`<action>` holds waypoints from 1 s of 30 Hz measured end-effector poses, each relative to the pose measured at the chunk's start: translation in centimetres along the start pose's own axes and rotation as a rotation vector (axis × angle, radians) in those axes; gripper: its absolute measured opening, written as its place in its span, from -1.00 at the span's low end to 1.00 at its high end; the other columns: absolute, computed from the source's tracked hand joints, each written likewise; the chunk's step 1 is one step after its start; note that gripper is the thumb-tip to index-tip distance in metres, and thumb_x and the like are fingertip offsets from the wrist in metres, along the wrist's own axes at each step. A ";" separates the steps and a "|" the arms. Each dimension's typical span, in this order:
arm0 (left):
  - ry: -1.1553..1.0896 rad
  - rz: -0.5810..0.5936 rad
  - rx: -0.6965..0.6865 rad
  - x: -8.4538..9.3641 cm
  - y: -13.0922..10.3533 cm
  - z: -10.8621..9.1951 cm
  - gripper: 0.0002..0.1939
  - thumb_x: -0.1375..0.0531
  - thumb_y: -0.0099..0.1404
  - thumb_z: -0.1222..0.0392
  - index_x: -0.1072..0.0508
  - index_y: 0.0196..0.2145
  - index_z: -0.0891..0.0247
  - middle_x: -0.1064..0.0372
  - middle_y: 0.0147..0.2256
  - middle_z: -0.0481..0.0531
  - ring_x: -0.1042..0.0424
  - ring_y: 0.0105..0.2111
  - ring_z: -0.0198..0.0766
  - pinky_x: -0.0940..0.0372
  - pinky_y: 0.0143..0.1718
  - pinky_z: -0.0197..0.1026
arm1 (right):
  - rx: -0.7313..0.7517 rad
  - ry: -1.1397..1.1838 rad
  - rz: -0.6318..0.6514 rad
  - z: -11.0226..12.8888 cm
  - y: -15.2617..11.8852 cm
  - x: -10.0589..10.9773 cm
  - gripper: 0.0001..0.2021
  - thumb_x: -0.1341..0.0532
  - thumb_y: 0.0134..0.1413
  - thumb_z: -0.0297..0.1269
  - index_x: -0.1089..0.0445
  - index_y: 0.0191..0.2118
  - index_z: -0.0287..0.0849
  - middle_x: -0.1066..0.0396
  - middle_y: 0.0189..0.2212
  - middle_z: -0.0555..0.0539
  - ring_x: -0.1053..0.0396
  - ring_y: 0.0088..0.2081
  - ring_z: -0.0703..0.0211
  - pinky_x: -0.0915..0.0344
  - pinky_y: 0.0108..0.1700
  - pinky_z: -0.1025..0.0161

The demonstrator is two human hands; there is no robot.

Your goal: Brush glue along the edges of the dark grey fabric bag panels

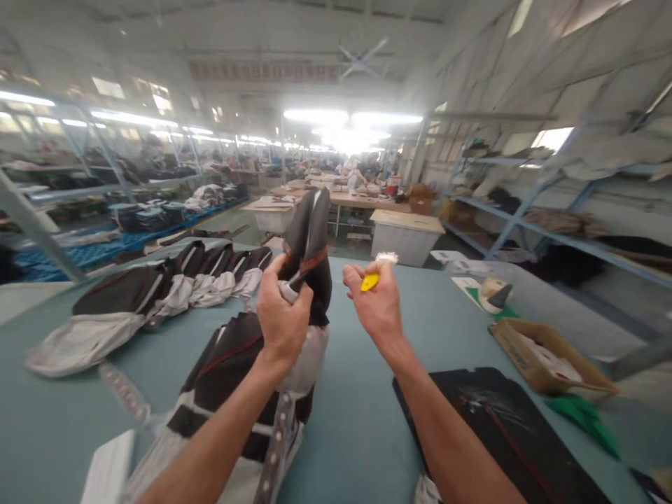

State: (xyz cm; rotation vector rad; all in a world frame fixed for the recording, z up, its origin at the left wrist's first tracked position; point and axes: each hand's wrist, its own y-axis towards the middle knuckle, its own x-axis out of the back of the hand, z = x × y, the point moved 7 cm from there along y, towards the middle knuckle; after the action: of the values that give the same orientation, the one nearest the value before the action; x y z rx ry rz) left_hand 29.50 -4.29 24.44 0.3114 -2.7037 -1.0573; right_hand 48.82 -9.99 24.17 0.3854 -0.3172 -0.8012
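My left hand [285, 308] is closed around a dark grey sewn piece [309, 231] with red trim, which it lifts upright above the table. Below that hand hangs a pale section, and a larger dark and light grey sewn piece [231, 364] lies beneath it, partly hidden by my left forearm. A strap with a row of pale dots [278, 441] runs down its front. To the right, my right hand [379, 301] is raised and closed on a yellow-handled brush [370, 282]; white bristles show above the fingers. The brush is apart from the grey piece.
Several similar dark and pale pieces [120, 287] lie along the left of the blue-green table [357, 392]. At right are a black panel [472, 399], a cardboard box [546, 364], green cloth [585, 420] and a tape roll [493, 294]. Shelves and another person stand farther back.
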 end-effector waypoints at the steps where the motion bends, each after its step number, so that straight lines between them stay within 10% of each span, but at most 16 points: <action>1: -0.016 0.025 0.036 -1.6 -1.6 -0.1 -0.46 -0.25 0.23 0.28 -0.43 0.18 0.25 -0.52 0.09 0.13 -0.51 0.10 -0.09 -0.36 0.18 -0.10 | 0.006 -0.043 -0.020 0.0 0.6 0.3 -0.55 -0.30 0.14 0.21 -0.16 -0.21 -0.02 -0.59 -0.21 -0.08 -0.58 -0.22 0.05 -0.48 -0.19 0.15; 10: 0.098 0.260 -0.078 -12.5 -16.3 0.4 -0.52 -0.25 0.32 0.28 -0.40 0.18 0.28 -0.56 0.01 0.25 -0.58 -0.04 0.03 -0.45 -0.06 -0.05 | -0.236 -0.701 0.032 -6.3 -0.6 6.4 -0.52 -0.42 0.01 0.09 -0.20 -0.15 -0.03 -0.43 -0.41 0.03 -0.50 -0.30 -0.04 -0.34 -0.24 0.16; 17: -0.173 0.709 0.006 -16.2 -23.7 -0.1 -0.33 -0.29 0.34 0.04 -0.25 0.29 0.37 -0.39 0.20 0.43 -0.44 0.19 0.13 -0.39 0.16 0.08 | -0.228 -0.835 0.039 -12.8 -2.9 10.0 -0.68 -0.26 0.05 -0.33 -0.20 -0.07 -0.06 -0.33 -0.43 0.06 -0.41 -0.40 0.05 -0.27 -0.27 0.20; 24: -0.111 0.938 0.400 -9.5 -24.9 8.5 -0.64 -0.06 0.47 -0.06 -0.49 -0.05 0.23 -0.58 -0.09 0.17 -0.55 -0.09 -0.07 -0.44 -0.01 -0.03 | -0.301 -0.904 -0.125 -18.9 -5.0 19.1 -0.75 -0.20 0.05 -0.32 -0.22 -0.12 -0.07 -0.34 -0.38 0.02 -0.37 -0.34 0.03 -0.25 -0.21 0.18; 30: 0.221 1.447 0.563 0.0 -37.9 12.8 -0.43 -0.22 0.27 -0.11 -0.40 0.10 0.32 -0.50 0.08 0.34 -0.52 0.07 0.12 -0.36 0.11 0.05 | -0.356 -0.989 -0.275 -21.7 -6.9 26.3 -0.77 -0.18 0.07 -0.27 -0.17 -0.14 -0.08 -0.41 -0.27 -0.09 -0.41 -0.23 -0.01 -0.26 -0.10 0.15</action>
State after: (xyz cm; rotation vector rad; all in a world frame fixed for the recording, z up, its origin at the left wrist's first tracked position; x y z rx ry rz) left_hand 30.24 -23.32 -10.72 -1.1776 -2.0477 0.1564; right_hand 70.71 -29.29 5.25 -0.3461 -1.0369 -1.2612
